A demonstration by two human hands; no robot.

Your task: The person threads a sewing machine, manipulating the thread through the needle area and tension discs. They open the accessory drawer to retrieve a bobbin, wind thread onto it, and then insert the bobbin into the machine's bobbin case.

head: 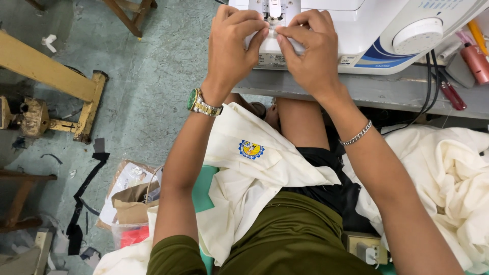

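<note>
Olive-green cloth (285,239) covers the person's lap nearest the camera, with one cream garment (254,173) bearing a round blue-and-yellow badge (251,149) draped over it and a second heap of soft cream fabric (448,178) bunched to the right. Both arms reach up to one white plastic sewing machine (367,30) on the grey surface (387,91), where the left hand (234,46), wearing a green-faced metal watch (201,103), and the right hand (310,51), wearing a silver chain bracelet (356,135), pinch narrowly with fingertips touching at a small white piece (270,43) under the needle area. Two red-handled tools (451,94) lie at the surface's right end.
</note>
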